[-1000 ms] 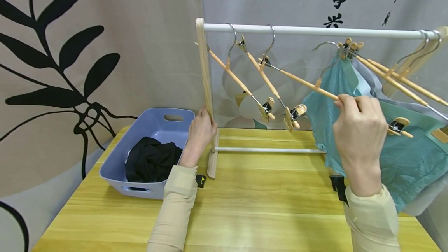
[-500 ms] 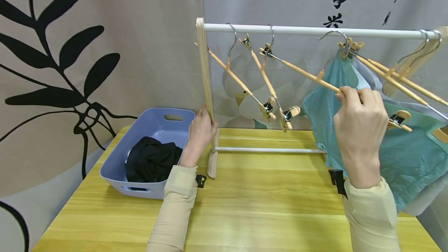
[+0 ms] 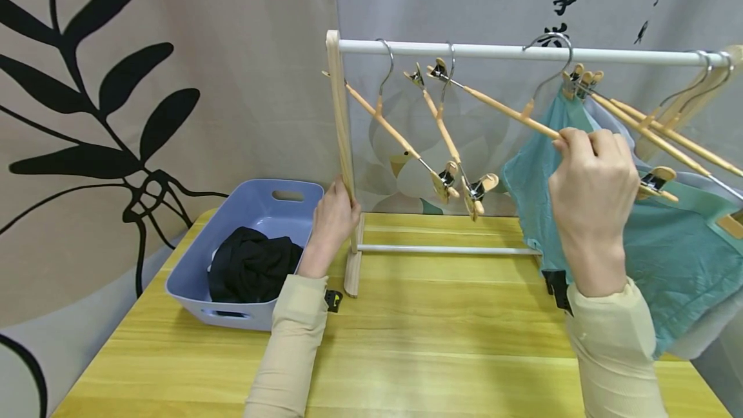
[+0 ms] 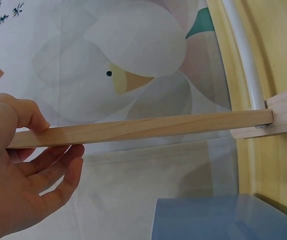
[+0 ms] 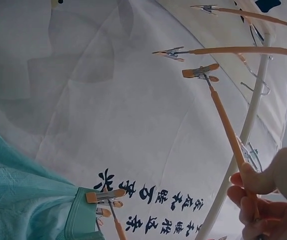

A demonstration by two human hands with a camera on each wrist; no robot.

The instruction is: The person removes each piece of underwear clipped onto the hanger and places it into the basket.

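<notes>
Yellow tabletop point(image 3: 441, 334) — left grip point(image 3: 332, 221) pinching post point(image 4: 158, 126), right grip point(image 3: 593, 202) closed round hanger point(image 3: 499, 106).

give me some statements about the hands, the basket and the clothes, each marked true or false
1. The left hand grips a wooden post of the rack. True.
2. The black cloth lies in the blue basket. True.
3. The right hand holds the black cloth. False: it holds a wooden hanger.
4. The blue basket stands right of the rack in the head view. False: it stands left.
5. A teal garment hangs toward the rack's right end in the head view. True.
</notes>
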